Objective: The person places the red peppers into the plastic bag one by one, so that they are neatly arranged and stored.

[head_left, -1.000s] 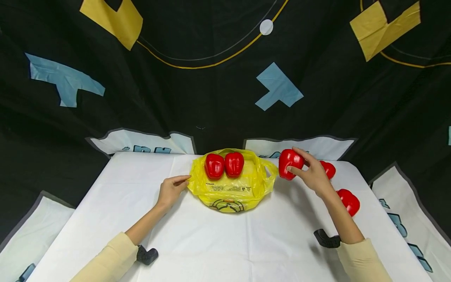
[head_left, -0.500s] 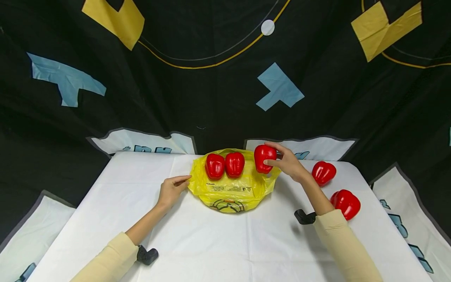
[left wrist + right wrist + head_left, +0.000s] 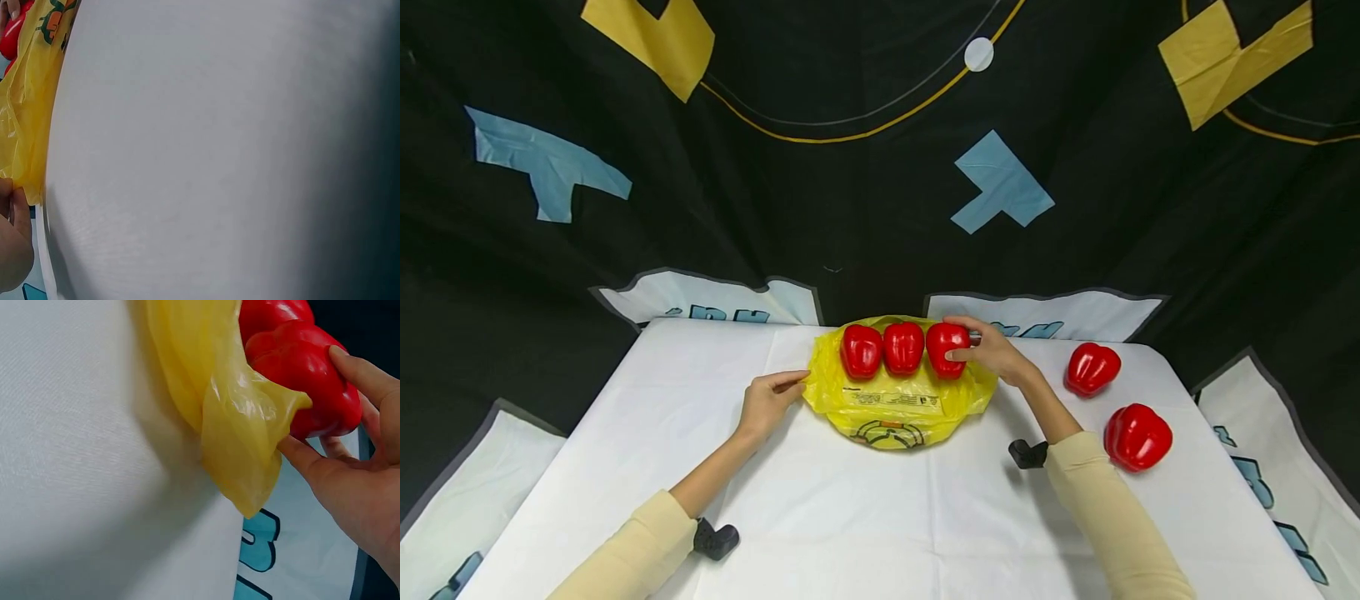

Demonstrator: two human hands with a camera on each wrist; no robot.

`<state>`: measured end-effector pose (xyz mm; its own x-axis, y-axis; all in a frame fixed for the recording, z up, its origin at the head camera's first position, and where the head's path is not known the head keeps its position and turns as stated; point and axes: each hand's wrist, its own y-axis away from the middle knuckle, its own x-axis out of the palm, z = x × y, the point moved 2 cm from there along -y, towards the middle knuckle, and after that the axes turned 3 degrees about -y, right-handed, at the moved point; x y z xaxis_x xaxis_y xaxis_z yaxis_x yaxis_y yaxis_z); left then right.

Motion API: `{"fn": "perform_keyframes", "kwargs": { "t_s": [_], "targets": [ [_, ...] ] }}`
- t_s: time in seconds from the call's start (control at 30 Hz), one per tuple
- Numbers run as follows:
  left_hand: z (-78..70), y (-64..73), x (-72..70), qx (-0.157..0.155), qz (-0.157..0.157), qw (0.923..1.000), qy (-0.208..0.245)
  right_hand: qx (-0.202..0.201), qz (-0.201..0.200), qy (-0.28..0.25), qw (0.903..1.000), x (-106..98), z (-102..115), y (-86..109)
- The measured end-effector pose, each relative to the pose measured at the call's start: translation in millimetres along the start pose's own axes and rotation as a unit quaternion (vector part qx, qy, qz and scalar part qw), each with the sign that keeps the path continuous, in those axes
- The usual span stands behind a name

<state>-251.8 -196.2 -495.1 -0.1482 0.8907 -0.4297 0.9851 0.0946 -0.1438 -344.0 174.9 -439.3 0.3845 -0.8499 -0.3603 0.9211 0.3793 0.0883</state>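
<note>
A yellow plastic bag point(image 3: 895, 425) lies spread near the back of the table, with two red bell peppers point(image 3: 903, 348) side by side on it. My left hand point(image 3: 766, 408) pinches the bag's left edge between thumb and fingers, as the left wrist view also shows on the plastic point(image 3: 28, 125). At the bag's right side my right hand point(image 3: 1000, 354) grips a third red bell pepper point(image 3: 946, 350), beside the other two. In the right wrist view, fingers and thumb curl round this pepper point(image 3: 312, 375), and a bag flap point(image 3: 244, 425) covers part of it.
Two more red bell peppers point(image 3: 1092, 369) rest on the white table point(image 3: 850, 517) to the right, near the right forearm. A black cloth point(image 3: 835, 217) with blue and yellow patches hangs behind the table. Black wrist cameras point(image 3: 715, 540) sit at both cuffs.
My right hand has carried its pepper leftward from beside the bag, then down next to the two on the bag. The left hand keeps its place at the bag's edge.
</note>
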Motion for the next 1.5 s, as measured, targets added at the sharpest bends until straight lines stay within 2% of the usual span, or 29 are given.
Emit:
{"fn": "perform_keyframes", "kwargs": {
  "t_s": [0.6, 1.13, 1.3, 1.5],
  "targets": [
    [-1.7, -0.1, -0.2, -0.001, 0.004, 1.0, -0.004, 0.033, 0.004, -0.025, 0.9991, 6, -13, -3.0],
    [-0.1, -0.3, -0.7, 0.002, 0.001, 1.0, -0.001, 0.036, 0.002, -0.01, 0.9993, 9, -14, -4.0],
    [-0.5, 0.2, -0.1, 0.0, 0.001, 1.0, -0.003, 0.03, -0.001, 0.001, 0.9995, 8, -10, -0.6],
    [-0.1, -0.2, 0.9, 0.003, 0.002, 1.0, -0.004, -0.001, -0.031, 0.036, 0.9989, -2, 0, 10.6]
  ]
}}
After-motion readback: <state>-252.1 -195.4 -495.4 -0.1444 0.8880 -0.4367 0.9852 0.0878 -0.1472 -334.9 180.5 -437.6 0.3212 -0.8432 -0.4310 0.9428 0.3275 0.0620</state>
